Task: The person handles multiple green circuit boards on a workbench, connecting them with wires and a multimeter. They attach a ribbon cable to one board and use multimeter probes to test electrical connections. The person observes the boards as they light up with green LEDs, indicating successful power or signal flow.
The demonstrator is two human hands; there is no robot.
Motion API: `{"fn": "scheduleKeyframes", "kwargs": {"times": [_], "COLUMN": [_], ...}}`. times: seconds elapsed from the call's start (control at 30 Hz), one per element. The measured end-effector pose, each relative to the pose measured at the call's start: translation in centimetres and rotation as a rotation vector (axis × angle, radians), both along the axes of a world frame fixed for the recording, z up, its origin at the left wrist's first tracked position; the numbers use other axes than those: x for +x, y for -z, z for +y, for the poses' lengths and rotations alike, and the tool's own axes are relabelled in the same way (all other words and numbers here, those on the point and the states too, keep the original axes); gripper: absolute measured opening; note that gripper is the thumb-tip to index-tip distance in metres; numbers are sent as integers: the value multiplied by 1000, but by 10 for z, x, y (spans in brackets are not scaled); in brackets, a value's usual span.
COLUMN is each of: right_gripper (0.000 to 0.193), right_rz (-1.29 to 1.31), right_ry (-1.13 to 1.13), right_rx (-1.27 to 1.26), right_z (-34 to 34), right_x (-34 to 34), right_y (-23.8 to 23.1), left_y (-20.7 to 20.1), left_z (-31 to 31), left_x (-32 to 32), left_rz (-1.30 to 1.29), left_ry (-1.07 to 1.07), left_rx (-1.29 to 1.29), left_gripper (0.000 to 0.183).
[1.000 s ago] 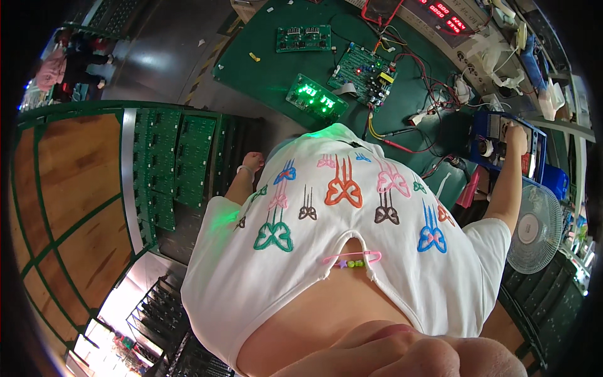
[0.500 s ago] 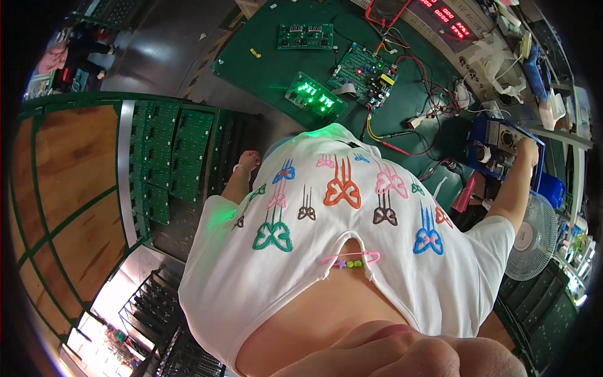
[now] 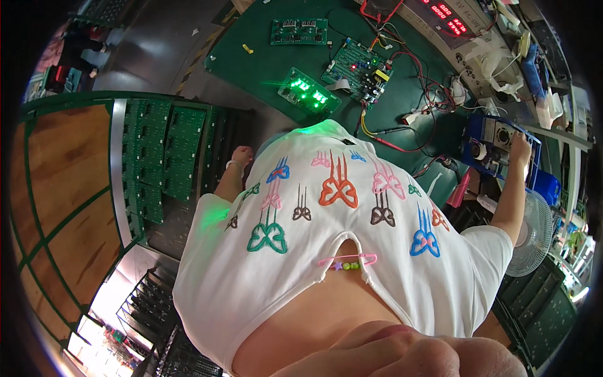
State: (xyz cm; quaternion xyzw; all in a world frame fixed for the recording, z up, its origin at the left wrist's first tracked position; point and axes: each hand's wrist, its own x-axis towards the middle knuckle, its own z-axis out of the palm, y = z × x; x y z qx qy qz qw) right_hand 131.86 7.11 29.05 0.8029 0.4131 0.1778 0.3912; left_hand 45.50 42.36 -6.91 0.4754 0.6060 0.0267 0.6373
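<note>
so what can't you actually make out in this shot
Head view, the only one:
- Right hand on the blue device: fingertips too small to tell what they press or grip.
- Left hand by the stacked green circuit boards: the white shirt partly hides it, so contact is unclear.
- Lit circuit board: glare blurs its display.
- White fan: bent by the fisheye rim.

One head-worn fisheye looks steeply down, close over the shirt (image 3: 339, 232), perhaps tilted forward toward the green workbench (image 3: 264, 56).
</note>
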Motion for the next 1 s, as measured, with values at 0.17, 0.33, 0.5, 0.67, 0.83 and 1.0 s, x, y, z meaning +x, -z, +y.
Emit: {"fn": "scheduleKeyframes", "kwargs": {"times": [0.17,0.33,0.5,0.67,0.83,1.0], "right_gripper": [24,26,23,30,44,49], "right_rz": [-6,45,119,138,113,84], "right_ry": [94,259,568,701,836,881], "right_rx": [27,85,380,455,584,634], "right_z": [0,27,42,50,42,42], "right_x": [-16,-35,-47,-53,-65,-48], "right_y": [-10,-24,-36,-43,-53,-38], "left_y": [-15,-3,-7,-21,-67,-98], "left_z": [-6,-16,-21,-16,1,40], "left_x": [20,9,17,13,33,58], "left_rz": [-75,-91,-117,-96,-83,-133], "left_ry": [-242,-183,-335,-494,-461,-298], "left_rx": [-72,-73,-109,-180,-48,151], "left_gripper": [12,11,12,18,21,23]}}
